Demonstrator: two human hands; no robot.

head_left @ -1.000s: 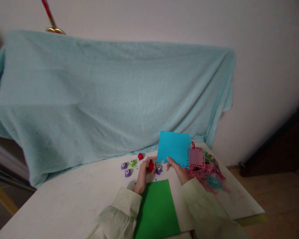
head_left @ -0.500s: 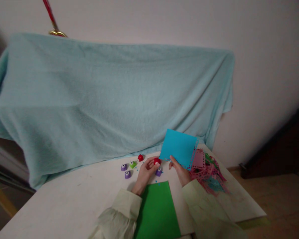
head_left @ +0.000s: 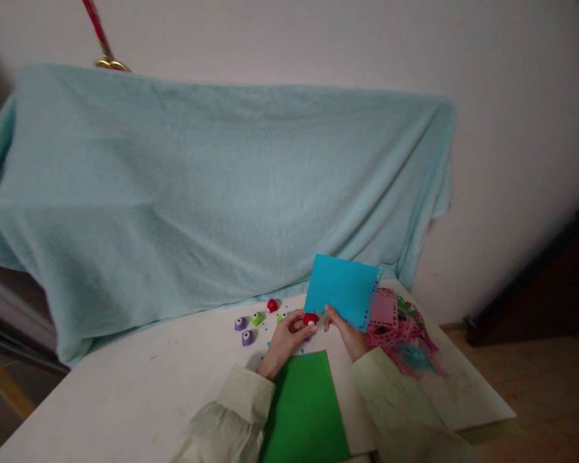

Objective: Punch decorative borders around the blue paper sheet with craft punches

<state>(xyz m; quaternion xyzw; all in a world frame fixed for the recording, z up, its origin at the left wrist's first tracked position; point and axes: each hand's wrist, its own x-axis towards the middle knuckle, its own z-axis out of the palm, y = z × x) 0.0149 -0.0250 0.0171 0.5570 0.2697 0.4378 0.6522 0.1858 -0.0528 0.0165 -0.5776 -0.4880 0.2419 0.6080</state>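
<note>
My left hand (head_left: 285, 341) is closed on a small red craft punch (head_left: 311, 319) at the lower left corner of a blue paper sheet (head_left: 342, 289). The sheet has punched holes along its right edge and a few on its lower edge. Its lower edge is pinched by my right hand (head_left: 343, 329), thumb on top. Behind my left fingers, a purple punch and a green punch (head_left: 282, 317) are partly hidden. Further left lie another red punch (head_left: 272, 305), a green one (head_left: 257, 318) and two purple ones (head_left: 240, 323).
Green paper (head_left: 306, 408) lies on the white table (head_left: 139, 392) between my forearms. Punched pink paper (head_left: 384, 308) and a tangle of cut strips (head_left: 405, 344) are at the right. Blue bits dot the table. A light blue cloth (head_left: 222, 193) hangs behind.
The blue sheet has shifted slightly left and down. My left hand and the red punch have moved a little right and down, uncovering a green punch and blue bits.
</note>
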